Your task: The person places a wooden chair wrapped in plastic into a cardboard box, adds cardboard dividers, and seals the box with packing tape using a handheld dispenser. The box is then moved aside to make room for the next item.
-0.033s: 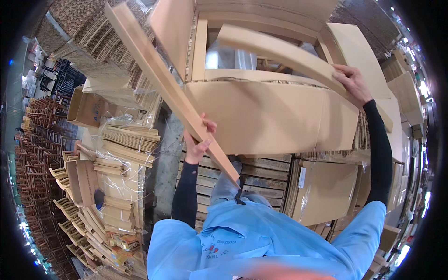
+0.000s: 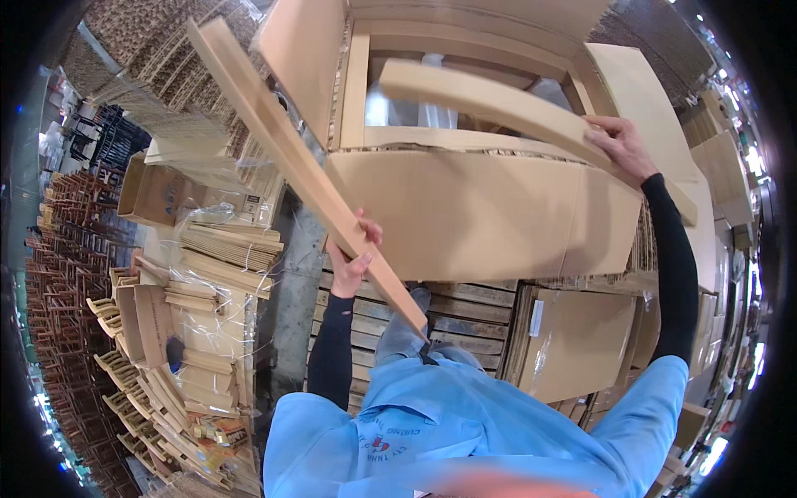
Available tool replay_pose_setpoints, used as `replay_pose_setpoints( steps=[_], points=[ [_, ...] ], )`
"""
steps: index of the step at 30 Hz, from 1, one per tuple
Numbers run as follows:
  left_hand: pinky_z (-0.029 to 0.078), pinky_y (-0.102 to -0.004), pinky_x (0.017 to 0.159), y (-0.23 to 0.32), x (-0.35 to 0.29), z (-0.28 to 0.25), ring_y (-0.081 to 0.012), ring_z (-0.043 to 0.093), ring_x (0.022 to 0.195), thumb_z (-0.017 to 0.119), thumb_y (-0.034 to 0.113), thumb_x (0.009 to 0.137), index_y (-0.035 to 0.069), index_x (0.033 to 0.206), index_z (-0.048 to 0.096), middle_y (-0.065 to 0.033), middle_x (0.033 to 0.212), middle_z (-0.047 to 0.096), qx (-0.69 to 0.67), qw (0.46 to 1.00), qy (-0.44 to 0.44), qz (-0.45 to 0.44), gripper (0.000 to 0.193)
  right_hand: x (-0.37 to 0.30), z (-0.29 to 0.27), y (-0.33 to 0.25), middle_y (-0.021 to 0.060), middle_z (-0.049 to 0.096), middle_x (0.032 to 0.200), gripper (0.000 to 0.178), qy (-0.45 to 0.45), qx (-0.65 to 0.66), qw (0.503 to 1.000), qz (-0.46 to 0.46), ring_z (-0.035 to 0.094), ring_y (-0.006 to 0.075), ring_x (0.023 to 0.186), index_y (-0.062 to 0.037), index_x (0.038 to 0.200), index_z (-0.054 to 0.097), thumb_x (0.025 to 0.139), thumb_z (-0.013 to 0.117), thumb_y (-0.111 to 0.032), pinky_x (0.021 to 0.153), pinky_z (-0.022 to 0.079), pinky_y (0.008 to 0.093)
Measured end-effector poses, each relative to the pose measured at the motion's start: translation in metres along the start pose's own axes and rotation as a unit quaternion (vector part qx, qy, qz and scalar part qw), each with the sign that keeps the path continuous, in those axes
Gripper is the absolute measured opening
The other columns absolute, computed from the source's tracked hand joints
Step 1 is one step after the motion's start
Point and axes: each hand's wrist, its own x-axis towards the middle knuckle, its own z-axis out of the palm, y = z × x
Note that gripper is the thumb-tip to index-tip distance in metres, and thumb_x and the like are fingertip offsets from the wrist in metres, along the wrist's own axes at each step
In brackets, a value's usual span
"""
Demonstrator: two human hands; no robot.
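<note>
Two hands [image 2: 347,276] [image 2: 624,149] hold one tan strip [image 2: 303,170] [image 2: 498,105] each.

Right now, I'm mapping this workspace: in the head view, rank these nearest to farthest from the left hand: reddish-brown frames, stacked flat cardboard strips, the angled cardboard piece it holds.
1. Angled cardboard piece, in the left hand.
2. Stacked flat cardboard strips, to its left.
3. Reddish-brown frames, far left.

Open air separates the left strip [image 2: 309,183] from the right strip [image 2: 498,106] above the front flap [image 2: 477,220]. The right strip slants over the carton opening [image 2: 358,91], with gaps behind it; a raised side flap [image 2: 305,66] walls its left.
</note>
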Motion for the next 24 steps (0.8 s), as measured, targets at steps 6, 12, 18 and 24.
replay_pose_setpoints(
  steps=[6,12,18,24],
  points=[
    [0.039,-0.0423,0.107,-0.042,-0.003,-0.017,-0.0188,0.062,0.083,0.078,0.034,0.068,-0.002,0.121,0.051,-0.0107,0.098,0.062,0.057,0.997,0.059,0.014,0.070,0.101,0.077,0.008,0.0023,0.073,0.093,0.044,-0.219,0.097,0.971,0.026,0.057,0.0051,0.083,0.0010,0.123,0.071,0.090,0.077,-0.028,0.074,0.048,0.0249],
    [0.034,-0.0447,0.110,-0.042,-0.003,-0.012,-0.0177,0.058,0.083,0.077,0.044,0.067,0.004,0.113,0.052,-0.0074,0.097,0.058,0.151,0.987,0.049,-0.026,0.065,0.109,0.109,0.029,0.0051,0.074,0.101,0.041,-0.299,0.133,0.939,0.109,0.062,0.0081,0.091,0.0044,0.124,0.068,0.092,0.073,-0.022,0.084,0.052,0.0280],
    [0.032,-0.0449,0.108,-0.042,-0.004,-0.010,-0.0193,0.055,0.087,0.074,0.052,0.070,0.007,0.108,0.054,-0.0058,0.096,0.058,0.281,0.959,0.027,-0.014,0.062,0.105,0.117,0.062,0.0121,0.073,0.095,0.043,-0.318,0.090,0.942,0.053,0.065,0.0147,0.088,0.0057,0.121,0.065,0.090,0.075,-0.021,0.080,0.052,0.0330],
    [0.036,-0.0464,0.102,-0.043,-0.005,-0.008,-0.0221,0.052,0.092,0.074,0.052,0.072,0.008,0.107,0.056,-0.0061,0.097,0.057,0.326,0.945,0.035,0.015,0.060,0.151,0.122,-0.047,0.0170,0.069,0.092,0.047,-0.451,-0.051,0.891,0.021,0.066,0.0238,0.085,0.0047,0.115,0.063,0.093,0.072,-0.035,0.079,0.052,0.0374]
  ],
)
